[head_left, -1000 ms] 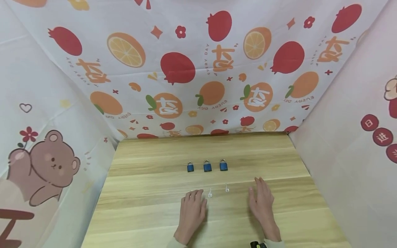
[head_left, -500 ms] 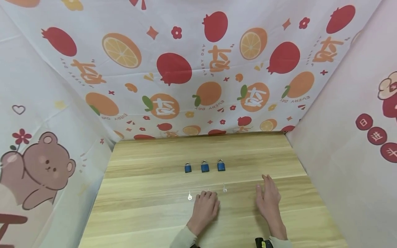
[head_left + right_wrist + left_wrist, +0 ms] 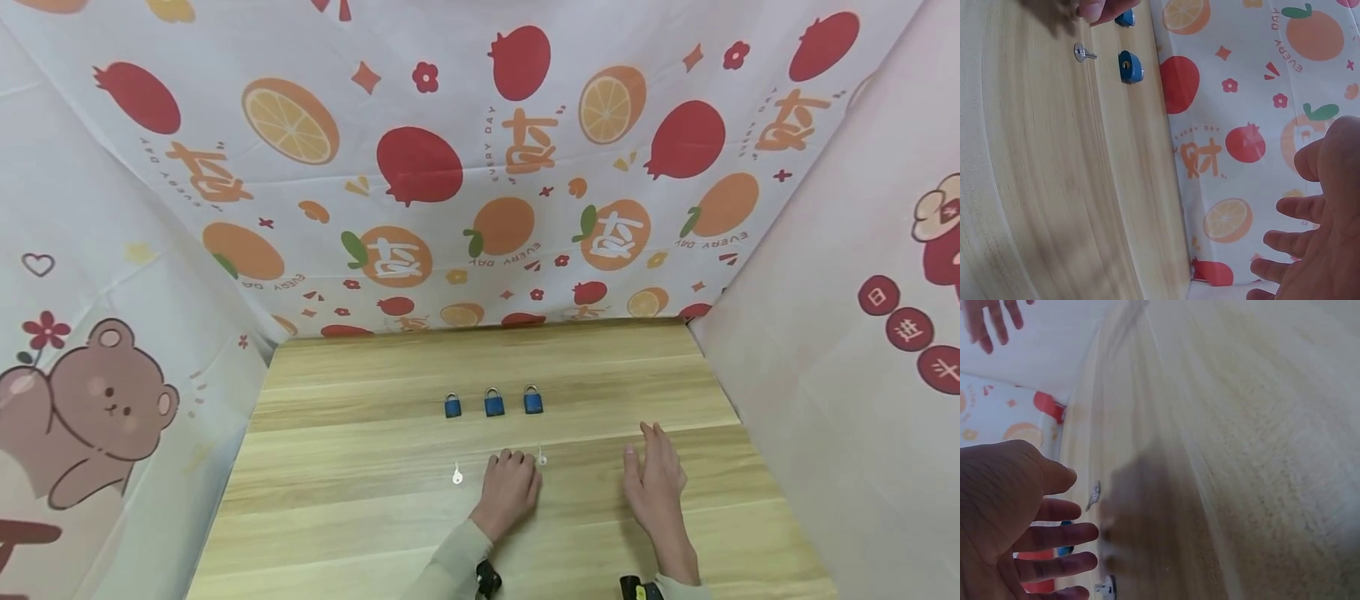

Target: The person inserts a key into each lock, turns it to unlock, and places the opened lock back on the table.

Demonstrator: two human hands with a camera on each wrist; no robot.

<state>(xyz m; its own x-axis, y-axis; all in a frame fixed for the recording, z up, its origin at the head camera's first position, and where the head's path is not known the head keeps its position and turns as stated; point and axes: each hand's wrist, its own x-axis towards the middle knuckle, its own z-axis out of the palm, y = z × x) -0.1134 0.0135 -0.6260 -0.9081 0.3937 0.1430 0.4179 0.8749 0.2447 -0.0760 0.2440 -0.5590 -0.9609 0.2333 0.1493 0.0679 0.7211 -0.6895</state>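
The left hand (image 3: pixel 510 490), fingers loosely extended, hovers over the wood-grained tabletop (image 3: pixel 322 508) between two round-headed metal keys (image 3: pixel 457 477), near three blue, arch-shackled padlocks (image 3: pixel 494 407), while the right hand (image 3: pixel 657 483) spreads relaxed fingers.

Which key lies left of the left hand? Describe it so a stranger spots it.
In the head view, find three blue padlocks in a row on the wooden table. Below the leftmost padlock lies a small pale key. It sits left of the left hand; the other visible key sits to that hand's right.
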